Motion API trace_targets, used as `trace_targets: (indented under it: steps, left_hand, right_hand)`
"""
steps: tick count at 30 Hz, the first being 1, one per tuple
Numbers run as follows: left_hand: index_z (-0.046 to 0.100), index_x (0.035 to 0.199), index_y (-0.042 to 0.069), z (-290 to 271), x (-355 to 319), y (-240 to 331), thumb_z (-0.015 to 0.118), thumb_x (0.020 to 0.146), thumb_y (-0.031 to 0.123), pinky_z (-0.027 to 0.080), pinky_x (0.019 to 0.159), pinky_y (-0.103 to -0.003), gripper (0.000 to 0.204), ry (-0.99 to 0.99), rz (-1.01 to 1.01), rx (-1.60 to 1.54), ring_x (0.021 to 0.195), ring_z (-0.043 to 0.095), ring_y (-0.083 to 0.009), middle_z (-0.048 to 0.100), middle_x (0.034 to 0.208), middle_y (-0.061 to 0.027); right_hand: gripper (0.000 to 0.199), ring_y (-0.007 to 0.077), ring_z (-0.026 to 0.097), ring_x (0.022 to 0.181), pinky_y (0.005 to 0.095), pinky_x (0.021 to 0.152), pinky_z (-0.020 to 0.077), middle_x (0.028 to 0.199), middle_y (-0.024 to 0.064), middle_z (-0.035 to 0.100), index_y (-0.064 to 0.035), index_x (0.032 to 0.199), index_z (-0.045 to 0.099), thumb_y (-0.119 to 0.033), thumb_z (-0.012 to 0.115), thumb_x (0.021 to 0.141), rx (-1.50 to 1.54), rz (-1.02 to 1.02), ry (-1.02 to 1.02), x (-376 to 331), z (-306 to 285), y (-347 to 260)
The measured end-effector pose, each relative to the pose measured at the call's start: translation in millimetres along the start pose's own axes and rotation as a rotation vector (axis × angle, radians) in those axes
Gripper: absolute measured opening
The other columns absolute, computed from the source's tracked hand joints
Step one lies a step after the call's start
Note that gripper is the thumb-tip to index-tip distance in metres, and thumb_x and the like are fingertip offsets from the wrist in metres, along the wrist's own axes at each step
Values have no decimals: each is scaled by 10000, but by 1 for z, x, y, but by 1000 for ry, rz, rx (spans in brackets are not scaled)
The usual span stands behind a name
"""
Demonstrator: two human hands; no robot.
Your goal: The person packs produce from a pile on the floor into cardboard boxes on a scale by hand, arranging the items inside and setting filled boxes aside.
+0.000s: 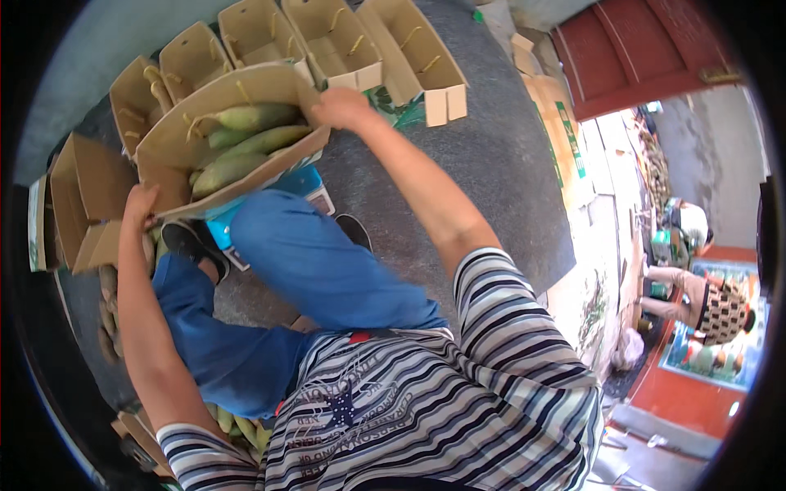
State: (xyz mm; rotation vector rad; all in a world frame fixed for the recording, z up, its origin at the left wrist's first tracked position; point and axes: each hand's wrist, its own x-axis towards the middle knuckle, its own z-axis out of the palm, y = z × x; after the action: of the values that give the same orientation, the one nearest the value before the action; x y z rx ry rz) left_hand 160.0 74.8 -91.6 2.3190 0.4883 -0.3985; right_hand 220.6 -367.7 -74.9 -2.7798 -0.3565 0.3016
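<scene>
Cardboard box (176, 151), open-topped and tan, sits at about eleven o'clock in the view, tilted, its long axis running from eight o'clock up toward two o'clock. Inside lie several green-husked corn ears (246, 143), side by side, their lengths following the same axis. The left hand (139, 204) curls its fingers over the box's lower-left corner; the right hand (340, 106) is closed over the upper-right rim. Beneath the box a blue weighing scale (299, 184) shows at its lower edge, just beyond the person's blue-trousered knees.

At twelve o'clock a row of empty open boxes (327, 37) crowds close to the held box's far wall; another open carton (78, 204) touches near the left hand at nine o'clock. Open grey matting (491, 147) spreads toward two and three o'clock. More corn (106, 311) lies loose on the ground at eight o'clock.
</scene>
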Motion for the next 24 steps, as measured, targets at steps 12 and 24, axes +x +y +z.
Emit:
trace_targets:
  steps: [12, 24]
  left_hand:
    - [575, 771, -72, 105, -58, 141, 541, 773, 258, 447, 544, -400, 331, -140, 533, 289, 548, 579, -325, 596, 618, -171]
    - [593, 835, -39, 401, -273, 219, 433, 850, 261, 503, 493, -301, 341, -1236, 94, 12, 559, 628, -241, 630, 715, -157]
  right_hand:
    - [370, 339, 587, 835, 420, 713, 459, 858, 179, 617, -61, 860, 644, -398, 509, 790, 137, 409, 60, -197, -17, 129]
    - [299, 317, 602, 831, 421, 722, 479, 855, 148, 634, -95, 882, 649, -342, 504, 795, -436, 834, -50, -387, -98, 330]
